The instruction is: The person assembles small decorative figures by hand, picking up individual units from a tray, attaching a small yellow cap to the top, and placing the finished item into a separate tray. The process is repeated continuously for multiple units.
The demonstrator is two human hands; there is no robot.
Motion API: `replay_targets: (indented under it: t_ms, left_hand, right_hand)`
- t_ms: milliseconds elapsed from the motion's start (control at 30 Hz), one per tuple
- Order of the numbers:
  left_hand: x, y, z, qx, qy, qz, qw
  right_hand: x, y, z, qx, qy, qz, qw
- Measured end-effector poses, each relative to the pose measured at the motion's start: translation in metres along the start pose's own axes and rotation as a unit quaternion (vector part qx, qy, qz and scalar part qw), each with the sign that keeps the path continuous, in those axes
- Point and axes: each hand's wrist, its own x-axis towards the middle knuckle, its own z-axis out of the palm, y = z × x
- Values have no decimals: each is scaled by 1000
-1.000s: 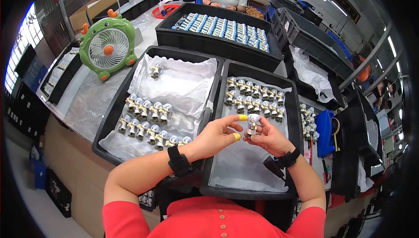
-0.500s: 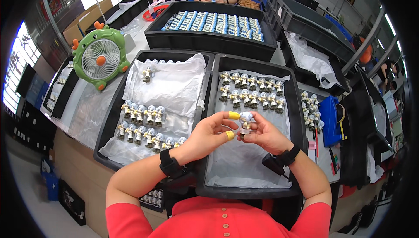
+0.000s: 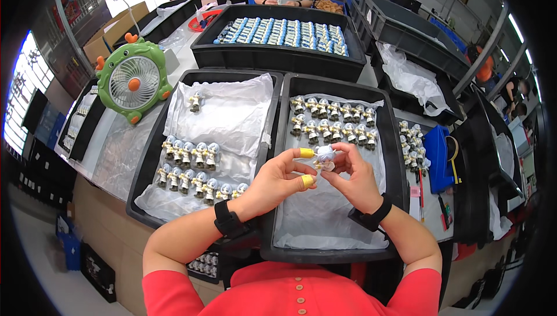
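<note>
Figurine is being pinched between the left hand and right hand. It is being held above the right black tray.

Small pale figurine, white-blue head, tan base, pinched between both hands' fingertips, above the right black tray's white liner

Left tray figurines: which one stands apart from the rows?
The lone figurine at the far end of the left tray, alone on the white plastic; the others stand in two near rows.
</note>
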Motion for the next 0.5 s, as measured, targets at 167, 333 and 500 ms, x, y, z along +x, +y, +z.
replay_targets:
  t_ms: [167, 333, 500]
  left_hand:
    - [1, 4, 1, 4, 18, -9, 1000]
    - [0, 4, 0, -71, 19, 9, 997]
    - [2, 1, -5, -122, -1, 2, 992]
  right_hand:
    - [-4, -8, 3, -165, 78, -193, 964]
    - [-4, -10, 6, -185, 90, -255, 945]
    - [-5, -11, 6, -224, 84, -293, 926]
